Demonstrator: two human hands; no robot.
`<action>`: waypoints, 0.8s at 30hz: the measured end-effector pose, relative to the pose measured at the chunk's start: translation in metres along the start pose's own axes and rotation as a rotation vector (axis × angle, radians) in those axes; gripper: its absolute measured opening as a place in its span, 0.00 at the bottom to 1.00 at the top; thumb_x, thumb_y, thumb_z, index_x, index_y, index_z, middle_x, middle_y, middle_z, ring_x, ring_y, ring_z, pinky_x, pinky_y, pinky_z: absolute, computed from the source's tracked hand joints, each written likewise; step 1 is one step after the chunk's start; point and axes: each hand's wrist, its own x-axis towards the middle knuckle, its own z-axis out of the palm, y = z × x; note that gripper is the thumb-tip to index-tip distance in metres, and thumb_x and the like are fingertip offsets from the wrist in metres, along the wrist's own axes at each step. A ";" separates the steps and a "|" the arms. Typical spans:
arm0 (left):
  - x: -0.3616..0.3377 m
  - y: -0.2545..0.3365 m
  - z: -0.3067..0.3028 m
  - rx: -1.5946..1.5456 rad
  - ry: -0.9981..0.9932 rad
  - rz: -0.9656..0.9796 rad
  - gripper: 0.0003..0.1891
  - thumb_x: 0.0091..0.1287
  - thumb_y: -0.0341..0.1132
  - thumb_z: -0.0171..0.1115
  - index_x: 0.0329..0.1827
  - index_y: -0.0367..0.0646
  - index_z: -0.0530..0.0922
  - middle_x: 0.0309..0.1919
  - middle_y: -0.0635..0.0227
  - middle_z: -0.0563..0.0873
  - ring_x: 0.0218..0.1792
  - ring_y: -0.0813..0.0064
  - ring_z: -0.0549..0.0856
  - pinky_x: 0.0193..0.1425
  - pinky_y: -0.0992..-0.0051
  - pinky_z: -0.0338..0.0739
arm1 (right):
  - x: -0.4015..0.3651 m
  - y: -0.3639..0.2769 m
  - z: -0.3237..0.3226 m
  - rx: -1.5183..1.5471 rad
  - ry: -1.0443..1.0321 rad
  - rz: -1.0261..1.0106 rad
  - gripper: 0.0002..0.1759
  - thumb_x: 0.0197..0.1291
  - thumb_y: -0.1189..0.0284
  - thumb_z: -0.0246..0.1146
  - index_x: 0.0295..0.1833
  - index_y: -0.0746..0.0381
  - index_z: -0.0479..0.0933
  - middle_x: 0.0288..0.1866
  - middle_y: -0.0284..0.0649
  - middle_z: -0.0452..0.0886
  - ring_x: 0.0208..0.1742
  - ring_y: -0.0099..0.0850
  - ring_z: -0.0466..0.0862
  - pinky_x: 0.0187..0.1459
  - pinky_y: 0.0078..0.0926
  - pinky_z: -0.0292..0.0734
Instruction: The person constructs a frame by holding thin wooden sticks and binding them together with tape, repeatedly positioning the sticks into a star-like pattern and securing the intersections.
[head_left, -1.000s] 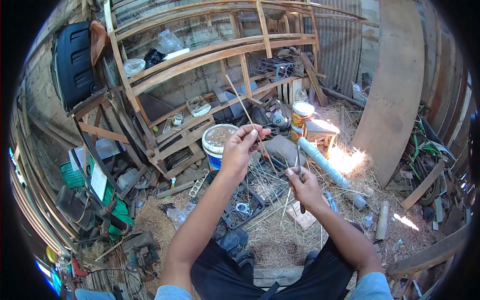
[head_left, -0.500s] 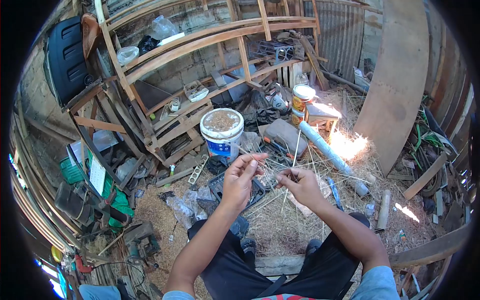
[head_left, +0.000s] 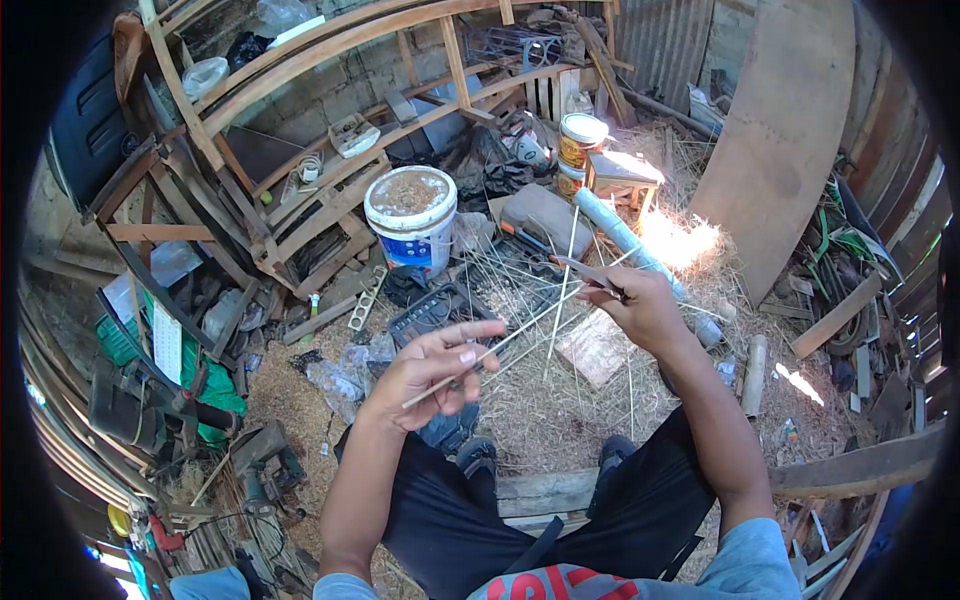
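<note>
My left hand point(head_left: 440, 375) has its fingers partly spread, with a thin pale stick point(head_left: 515, 334) held across them under the thumb. The stick slants up to the right towards my right hand point(head_left: 640, 308). My right hand is closed around a flat, pointed grey piece that looks like a knife blade point(head_left: 588, 268); its handle is hidden in the fist. Beyond the hands, several similar thin sticks point(head_left: 560, 318) lie fanned out. A pale wooden block point(head_left: 596, 348) rests on the shaving-covered ground below my right hand.
A white and blue bucket point(head_left: 410, 245) stands ahead, left of a grey case point(head_left: 545, 217) and a blue-grey pipe point(head_left: 622, 238). A black tool tray point(head_left: 432, 318) lies nearer. Wooden framing point(head_left: 330, 75) spans the back; a tall board point(head_left: 775, 150) leans at right.
My hands have moved apart, the left one down and left, the right one up and right. The blade-like piece now shows in my right hand. The view has shifted slightly.
</note>
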 end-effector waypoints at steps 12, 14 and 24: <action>0.003 -0.018 -0.009 -0.237 -0.135 -0.104 0.28 0.66 0.25 0.48 0.70 0.24 0.63 0.24 0.62 0.78 0.07 0.89 0.64 0.08 0.88 0.56 | 0.010 -0.001 0.001 -0.090 0.120 -0.051 0.17 0.55 0.68 0.72 0.50 0.63 0.83 0.36 0.47 0.86 0.34 0.41 0.86 0.37 0.33 0.79; 0.003 -0.020 -0.008 -0.286 -0.160 -0.100 0.29 0.63 0.24 0.47 0.70 0.23 0.62 0.24 0.63 0.78 0.07 0.88 0.63 0.08 0.88 0.57 | 0.011 -0.008 -0.003 -0.104 0.116 -0.010 0.17 0.56 0.69 0.72 0.50 0.65 0.83 0.36 0.47 0.86 0.34 0.40 0.86 0.37 0.33 0.79; 0.008 -0.027 -0.004 -0.414 -0.142 0.014 0.31 0.61 0.23 0.43 0.71 0.24 0.61 0.19 0.66 0.73 0.08 0.86 0.63 0.09 0.87 0.56 | 0.006 -0.022 0.013 -0.096 0.160 -0.103 0.27 0.61 0.68 0.68 0.64 0.64 0.74 0.45 0.49 0.84 0.39 0.39 0.87 0.40 0.33 0.81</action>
